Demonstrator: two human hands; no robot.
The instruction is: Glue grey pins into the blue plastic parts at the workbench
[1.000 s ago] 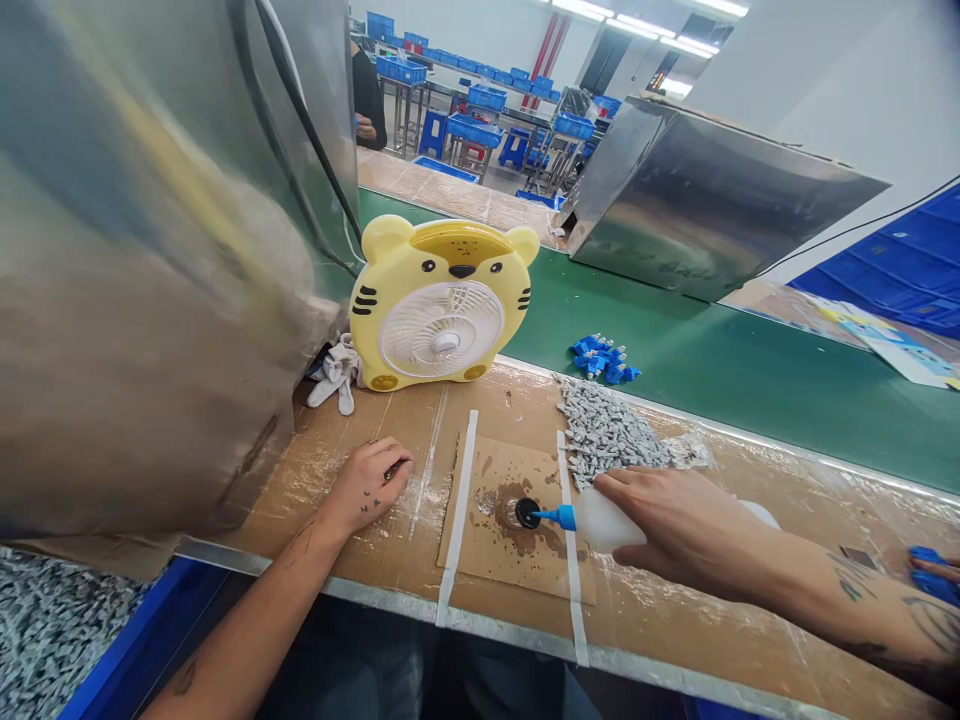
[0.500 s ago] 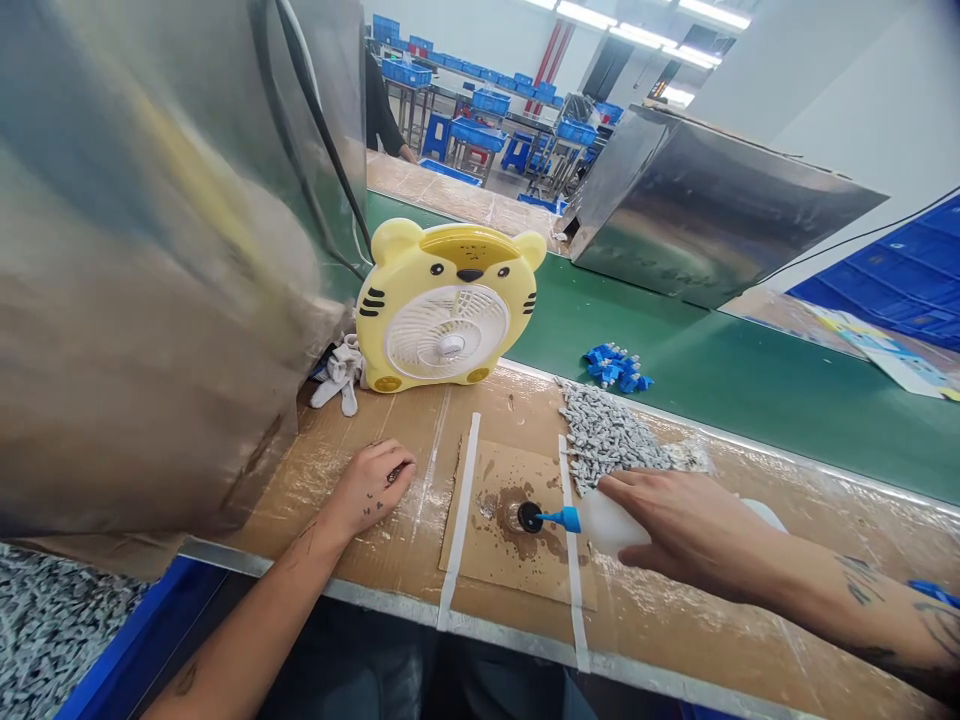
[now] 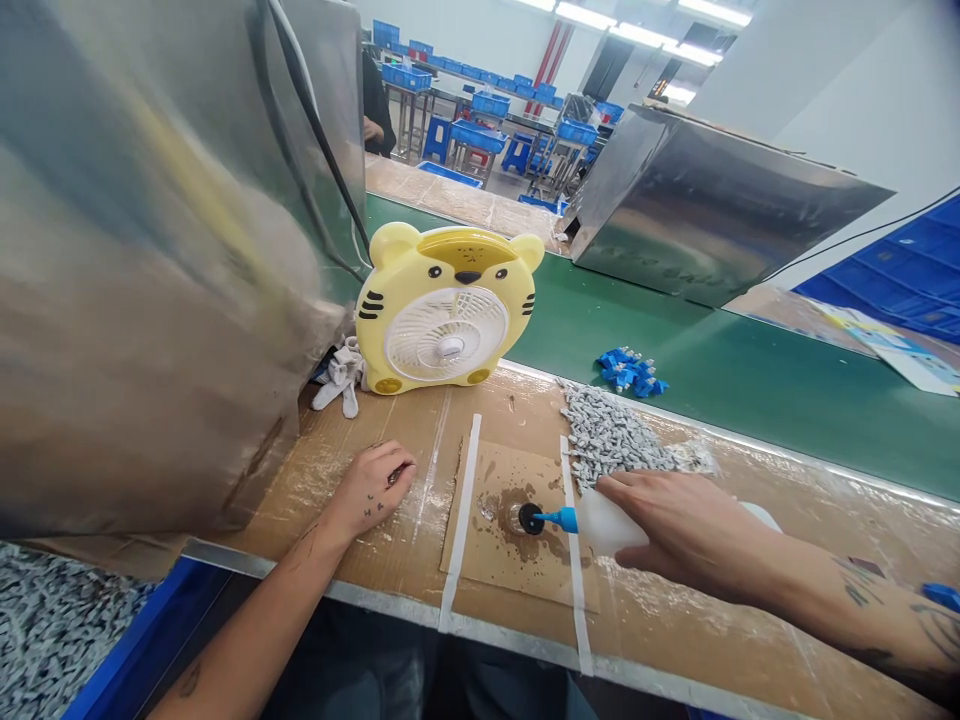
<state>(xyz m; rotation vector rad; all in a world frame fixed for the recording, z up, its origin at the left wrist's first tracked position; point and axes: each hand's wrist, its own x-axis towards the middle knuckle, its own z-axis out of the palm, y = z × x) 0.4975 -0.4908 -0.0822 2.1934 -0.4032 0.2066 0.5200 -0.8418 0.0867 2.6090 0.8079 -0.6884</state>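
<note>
My right hand [image 3: 667,515] is wrapped round a white squeeze bottle [image 3: 604,525], tilted nearly flat. Its blue nozzle [image 3: 559,519] points left, with the tip at a small round black-topped piece [image 3: 530,518]. That piece sits on a square of cardboard [image 3: 487,560] spotted with wet stains and bordered by two white tape strips. To the left, my left hand [image 3: 375,487] rests on the bench with its fingers curled closed. A dark spot shows in the curl; what it holds, if anything, is hidden.
A yellow animal-faced fan [image 3: 450,310] stands at the back beside white gloves [image 3: 343,375]. Small grey parts [image 3: 611,435] lie heaped behind the bottle, more in a blue bin [image 3: 112,650] lower left. Blue pieces [image 3: 631,372] sit on the green belt [image 3: 570,310]. Metal housings [image 3: 720,215] flank it.
The blue pieces on the green belt have shifted slightly right. Across the belt, another person's arm has lifted from the table. Both my hands and the bottle stay nearly where they were.
</note>
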